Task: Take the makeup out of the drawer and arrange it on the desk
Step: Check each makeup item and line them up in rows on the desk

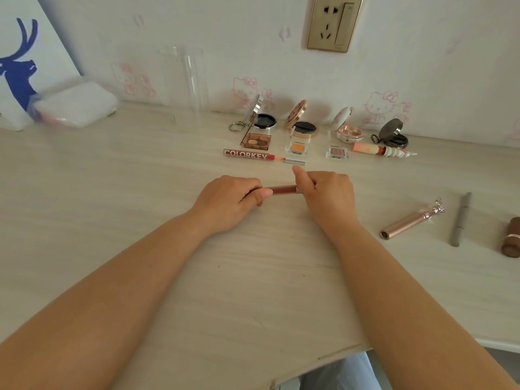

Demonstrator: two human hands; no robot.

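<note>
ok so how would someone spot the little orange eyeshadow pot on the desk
Start at the gold wall socket and drop down to the row of open round compacts along the wall. In front of the gold compact sits a small clear square pot of orange eyeshadow. Its square neighbours hold brown or pinkish glitter; only this one is bright orange.

tabletop (140,220): pale wood grain | far edge, right of middle: four open compacts (302,126) in a row, small eyeshadow pans (297,147) and two lip gloss tubes (249,154) just in front | far-left corner: white plastic packet (76,108) | right edge: pink-gold tube (410,219), grey pencil (461,219), brown lipstick (511,237)
</note>
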